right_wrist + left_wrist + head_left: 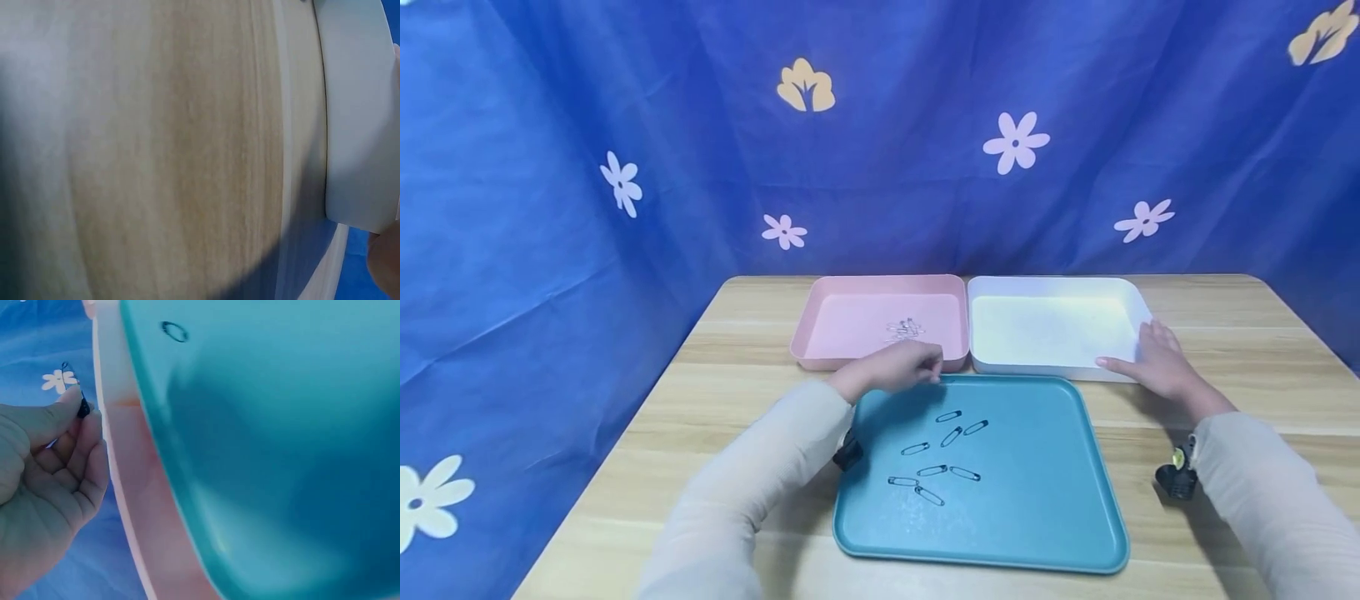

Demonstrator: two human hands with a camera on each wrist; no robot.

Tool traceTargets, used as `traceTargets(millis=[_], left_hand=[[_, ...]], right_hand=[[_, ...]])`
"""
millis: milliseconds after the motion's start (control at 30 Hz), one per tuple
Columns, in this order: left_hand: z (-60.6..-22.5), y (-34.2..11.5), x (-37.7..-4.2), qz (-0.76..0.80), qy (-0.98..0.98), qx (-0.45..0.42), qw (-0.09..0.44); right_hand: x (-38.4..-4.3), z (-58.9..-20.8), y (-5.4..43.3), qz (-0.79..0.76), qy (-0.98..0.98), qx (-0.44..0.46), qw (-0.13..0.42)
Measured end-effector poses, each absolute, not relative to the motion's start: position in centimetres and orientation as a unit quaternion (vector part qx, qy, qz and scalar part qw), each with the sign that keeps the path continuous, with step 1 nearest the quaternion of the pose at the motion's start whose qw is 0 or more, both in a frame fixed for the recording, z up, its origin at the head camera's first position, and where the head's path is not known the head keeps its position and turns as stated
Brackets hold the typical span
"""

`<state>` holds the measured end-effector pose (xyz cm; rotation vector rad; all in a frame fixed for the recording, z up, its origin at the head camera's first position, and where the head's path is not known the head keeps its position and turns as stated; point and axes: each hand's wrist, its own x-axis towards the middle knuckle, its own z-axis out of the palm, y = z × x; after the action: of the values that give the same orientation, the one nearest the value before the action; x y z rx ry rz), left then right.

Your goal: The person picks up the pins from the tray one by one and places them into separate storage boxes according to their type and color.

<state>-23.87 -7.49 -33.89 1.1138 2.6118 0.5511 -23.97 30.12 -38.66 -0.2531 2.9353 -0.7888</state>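
Observation:
My left hand [904,367] is over the near right part of the pink tray, by the back edge of the teal tray [1037,533]. In the left wrist view its thumb and fingers pinch a black safety pin [84,409], whose thin wire points up. Several black safety pins [951,436] lie scattered on the teal tray. A small heap of silver safety pins [906,327] sits in the pink tray [827,325]. My right hand [1157,362] rests at the front right corner of the white tray [1037,325], thumb along the front rim and fingers stretched along the right side.
The pink and white trays stand side by side at the back of the wooden table [715,367], with the teal tray in front of them. A blue curtain [887,167] with flower prints hangs behind the table and along the left side.

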Motion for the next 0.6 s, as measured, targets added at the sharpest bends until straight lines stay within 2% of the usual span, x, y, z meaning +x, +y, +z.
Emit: traceTargets(millis=[467, 600], left_hand=[[-33.8, -4.0, -26.6, 0.361, 0.874, 0.292, 0.145], [-34.4, -2.8, -27.5, 0.395, 0.867, 0.273, 0.136]], right_hand=[[-24.0, -39.0, 30.0, -0.254, 0.963, -0.069, 0.056], [-24.2, -39.0, 30.0, -0.247, 0.965, -0.069, 0.053]])
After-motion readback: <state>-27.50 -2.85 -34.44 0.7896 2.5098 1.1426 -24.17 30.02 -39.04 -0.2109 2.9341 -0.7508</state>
